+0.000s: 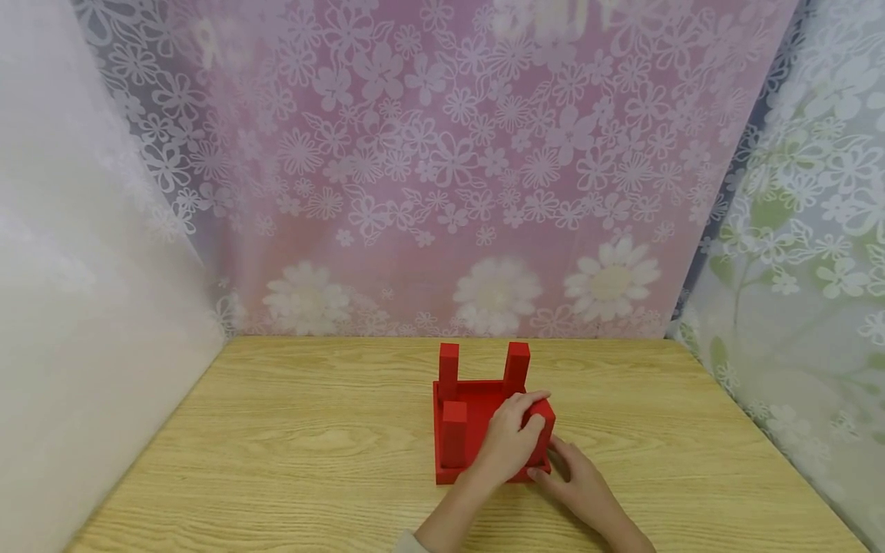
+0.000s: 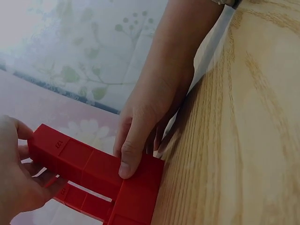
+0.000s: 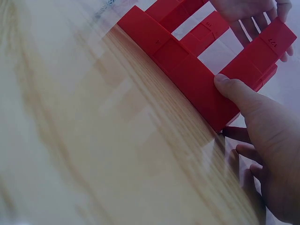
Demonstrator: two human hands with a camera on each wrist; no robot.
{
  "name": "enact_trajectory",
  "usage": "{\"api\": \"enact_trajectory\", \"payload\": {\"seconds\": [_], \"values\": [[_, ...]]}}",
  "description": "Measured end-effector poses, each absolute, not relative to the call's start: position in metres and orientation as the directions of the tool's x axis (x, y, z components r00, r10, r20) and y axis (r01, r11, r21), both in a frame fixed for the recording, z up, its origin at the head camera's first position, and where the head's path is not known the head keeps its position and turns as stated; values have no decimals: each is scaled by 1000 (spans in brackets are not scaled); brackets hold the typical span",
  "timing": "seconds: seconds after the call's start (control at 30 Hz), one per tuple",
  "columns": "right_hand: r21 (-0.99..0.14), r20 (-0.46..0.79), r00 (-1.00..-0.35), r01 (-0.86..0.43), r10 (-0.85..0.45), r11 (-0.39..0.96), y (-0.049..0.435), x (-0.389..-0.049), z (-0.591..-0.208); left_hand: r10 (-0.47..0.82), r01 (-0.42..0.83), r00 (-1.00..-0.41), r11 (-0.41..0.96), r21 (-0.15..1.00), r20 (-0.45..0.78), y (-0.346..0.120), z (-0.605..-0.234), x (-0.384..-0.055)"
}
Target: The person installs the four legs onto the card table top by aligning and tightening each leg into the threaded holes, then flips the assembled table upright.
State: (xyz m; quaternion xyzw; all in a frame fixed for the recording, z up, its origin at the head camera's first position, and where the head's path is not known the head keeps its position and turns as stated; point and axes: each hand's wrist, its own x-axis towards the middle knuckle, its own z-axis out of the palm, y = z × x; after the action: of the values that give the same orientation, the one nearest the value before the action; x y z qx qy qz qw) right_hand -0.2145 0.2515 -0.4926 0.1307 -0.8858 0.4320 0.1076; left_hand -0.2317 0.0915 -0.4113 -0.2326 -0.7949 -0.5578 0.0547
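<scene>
A red upturned small stool (image 1: 448, 477) lies on its seat on the table, with its square legs pointing up. My left hand (image 1: 510, 439) grips the upper end of the near right leg (image 1: 543, 436). In the left wrist view, that leg (image 2: 89, 157) bears raised digits near its end, where my left fingers (image 2: 49, 180) bend around it. My right hand (image 1: 584, 485) holds the near right corner low down. Its thumb (image 3: 229, 86) presses on the front face at the foot of the leg, while the other fingers reach around the side close to the tabletop.
The wood-grain table (image 1: 311, 438) extends around the stool on all sides. A pink flowered curtain (image 1: 415, 169) stands behind its back edge. Pale sheets hang at the left (image 1: 90, 269) and, with a floral print, at the right (image 1: 816, 253).
</scene>
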Motion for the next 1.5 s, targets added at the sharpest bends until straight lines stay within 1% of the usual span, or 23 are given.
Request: {"api": "enact_trajectory", "payload": {"seconds": [0.13, 0.27, 0.4, 0.53, 0.77, 0.87, 1.03, 1.23, 1.33, 1.5], "values": [[-724, 316, -938, -335, -142, 602, 252, -214, -492, 256, 407, -905, 296, 864, 339, 95, -409, -228], [-730, 299, -944, -322, -141, 603, 252, -213, -492, 121, 377, -926, 360, 853, 358, 101, -409, -225], [-739, 288, -947, -314, -143, 596, 252, -213, -491, -1, 355, -920, 419, 836, 391, 106, -410, -223], [-735, 287, -947, -315, -146, 600, 251, -212, -489, -45, 356, -911, 418, 836, 410, 107, -411, -222], [-741, 276, -952, -301, -135, 600, 249, -211, -487, -18, 377, -910, 376, 846, 414, 105, -414, -222], [-755, 253, -960, -273, -119, 596, 249, -211, -488, -8, 383, -911, 363, 850, 413, 104, -414, -223], [-771, 210, -972, -231, -106, 593, 248, -212, -488, -15, 391, -905, 366, 844, 425, 103, -413, -224], [-772, 212, -971, -238, -114, 590, 248, -213, -489, -17, 404, -895, 388, 828, 445, 102, -413, -223], [-769, 217, -969, -243, -116, 592, 249, -213, -490, 16, 408, -896, 422, 810, 443, 100, -411, -224], [-770, 196, -974, -223, -111, 598, 249, -212, -489, 129, 431, -895, 495, 755, 427, 93, -403, -224]]}}
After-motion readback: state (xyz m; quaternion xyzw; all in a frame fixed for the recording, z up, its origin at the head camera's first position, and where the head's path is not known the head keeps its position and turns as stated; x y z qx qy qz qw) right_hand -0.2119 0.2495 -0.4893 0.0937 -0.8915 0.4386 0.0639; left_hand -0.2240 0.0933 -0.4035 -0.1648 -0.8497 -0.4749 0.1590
